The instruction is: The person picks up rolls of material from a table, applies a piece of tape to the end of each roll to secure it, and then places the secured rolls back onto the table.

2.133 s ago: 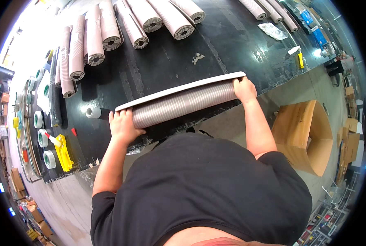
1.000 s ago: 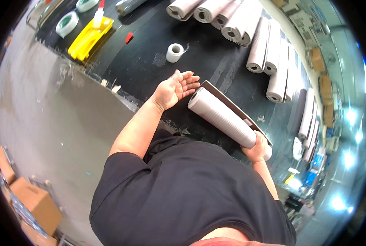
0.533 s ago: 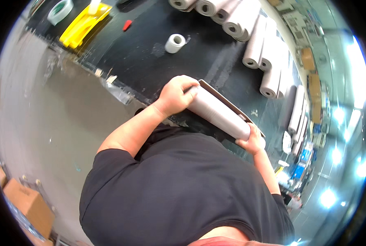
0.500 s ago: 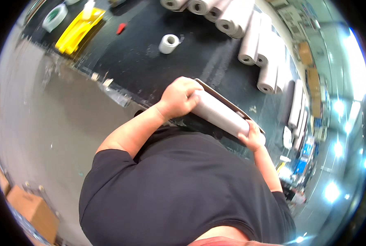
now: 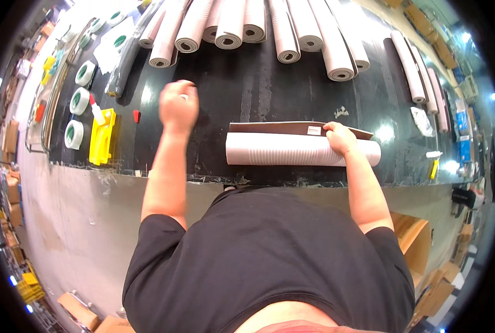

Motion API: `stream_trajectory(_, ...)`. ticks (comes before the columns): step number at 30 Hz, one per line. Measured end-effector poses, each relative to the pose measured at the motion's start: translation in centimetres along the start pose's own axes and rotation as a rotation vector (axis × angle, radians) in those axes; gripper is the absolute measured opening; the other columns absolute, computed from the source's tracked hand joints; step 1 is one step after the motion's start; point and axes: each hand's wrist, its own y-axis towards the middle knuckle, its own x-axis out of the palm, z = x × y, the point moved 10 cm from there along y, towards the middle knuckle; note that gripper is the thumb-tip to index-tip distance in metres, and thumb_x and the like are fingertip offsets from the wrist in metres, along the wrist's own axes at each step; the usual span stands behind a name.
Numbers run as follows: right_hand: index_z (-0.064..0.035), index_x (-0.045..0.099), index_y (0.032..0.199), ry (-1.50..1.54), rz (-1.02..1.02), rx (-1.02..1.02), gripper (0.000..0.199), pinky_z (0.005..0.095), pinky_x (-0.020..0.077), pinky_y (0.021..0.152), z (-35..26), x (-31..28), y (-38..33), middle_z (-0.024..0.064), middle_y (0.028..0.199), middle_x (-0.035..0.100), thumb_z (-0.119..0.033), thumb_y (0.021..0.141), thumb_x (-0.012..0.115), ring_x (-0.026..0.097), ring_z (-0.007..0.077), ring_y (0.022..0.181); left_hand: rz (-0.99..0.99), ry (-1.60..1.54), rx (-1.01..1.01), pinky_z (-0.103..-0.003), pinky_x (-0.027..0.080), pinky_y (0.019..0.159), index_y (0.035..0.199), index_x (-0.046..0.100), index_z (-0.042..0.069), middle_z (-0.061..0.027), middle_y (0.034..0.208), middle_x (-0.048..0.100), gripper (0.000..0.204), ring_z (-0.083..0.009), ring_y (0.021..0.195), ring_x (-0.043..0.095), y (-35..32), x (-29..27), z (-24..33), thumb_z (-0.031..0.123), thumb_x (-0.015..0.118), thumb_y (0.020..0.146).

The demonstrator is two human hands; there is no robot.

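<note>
Right hand (image 5: 340, 137) lies curled over the top of the pale roll (image 5: 303, 150), fingers pressing it down near its right end. Roll: long, tightly wound, pinkish-white with faint fine ribbing, lying crosswise near the front edge of the black surface (image 5: 258, 94). A brown flap (image 5: 292, 128) with a small pale label sticks out flat along its far side. Left hand (image 5: 178, 105) is closed into a loose fist above the surface, holding nothing visible, well left of the roll. Further left: yellow dispenser (image 5: 102, 136), green-cored tape rolls (image 5: 78, 101). Back: similar rolls (image 5: 247, 25).
</note>
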Motion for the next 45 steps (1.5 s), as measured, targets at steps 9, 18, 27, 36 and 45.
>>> stream_trajectory(9,-0.0141,0.077,0.114,-0.056,0.0,-0.044,0.034,0.0414,0.0504,0.103,-2.1,-1.0,-0.6,0.0113,0.124,0.072,-0.018,0.093,0.051,0.066,0.0299,0.119,-0.889,0.139,-0.788,-0.037,0.058,0.063,0.124,0.066,0.007,-0.01,0.105,0.07,0.038,-0.0222,0.086,0.069,-1.6,9.0,-15.8,0.013,0.06,0.087)
stream_trajectory(18,-0.0131,0.061,0.137,0.102,0.12,0.023,0.054,0.0404,0.0535,0.097,-0.8,-1.9,-1.5,0.0115,0.119,0.072,-0.037,0.089,0.069,0.068,0.0283,0.113,-1.026,-0.536,0.029,-0.034,0.048,0.104,0.12,0.074,0.004,-0.0151,0.122,0.069,0.043,-0.0287,0.119,0.065,-6.6,22.6,19.4,-0.007,0.061,0.08)
stream_trajectory(27,-0.0226,0.061,0.142,0.313,0.691,-0.48,0.077,0.0399,0.0462,0.108,-2.6,-5.7,-5.4,0.0073,0.13,0.065,-0.02,0.07,0.087,0.056,0.0287,0.125,-0.966,-0.575,0.307,-0.035,0.052,0.099,0.124,0.072,0.011,-0.0115,0.121,0.064,0.042,-0.0274,0.113,0.064,-10.3,27.4,21.8,0.003,0.075,0.083)
stream_trajectory(36,-0.0159,0.076,0.083,0.347,0.546,-0.681,0.009,0.0385,0.0552,0.083,-3.5,-4.3,-7.0,0.0014,0.087,0.074,-0.022,0.077,0.079,0.069,0.0251,0.093,-1.079,-0.677,-0.511,-0.03,0.057,0.074,0.127,0.067,0.004,-0.0075,0.095,0.073,0.038,-0.0208,0.09,0.071,-10.6,33.0,15.5,0.0,0.065,0.089)
stream_trajectory(45,-0.0136,0.075,0.088,0.238,0.338,-0.598,0.034,0.0403,0.0557,0.079,-3.8,-2.9,-6.5,0.0045,0.088,0.073,-0.047,0.083,0.075,0.07,0.0274,0.089,-0.846,-0.087,0.046,-0.032,0.058,0.079,0.128,0.066,0.001,-0.0104,0.1,0.073,0.044,-0.0198,0.088,0.071,-6.4,31.6,16.8,-0.001,0.07,0.084)
